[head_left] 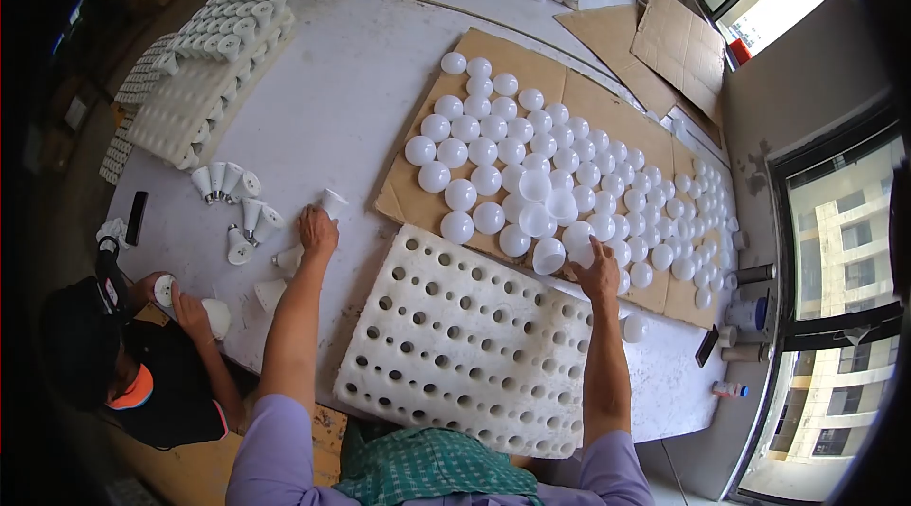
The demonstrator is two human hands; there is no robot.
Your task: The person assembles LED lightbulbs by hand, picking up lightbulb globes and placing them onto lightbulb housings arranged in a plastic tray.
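My left hand (pixel 319 231) is closed on the narrow end of a white bulb housing (pixel 332 203), which stands out past my fingertips over the table. More white bulb housings (pixel 269 221) lie loosely to the left of this hand. My right hand (pixel 598 271) reaches to the near edge of the rows of bulb covers and grips a translucent white bulb cover (pixel 577 237) between thumb and fingers. Several loose covers (pixel 534 220) rest on top of the others beside it. The rows of covers sit on a cardboard sheet (pixel 418 185).
Between my arms lies a white foam tray (pixel 455 335) with rows of holes. Filled trays (pixel 204 79) are stacked at the far left. A co-worker (pixel 161 354) at the left holds white bulb parts. A phone (pixel 137 219) lies nearby; bottles (pixel 750 313) stand at the right.
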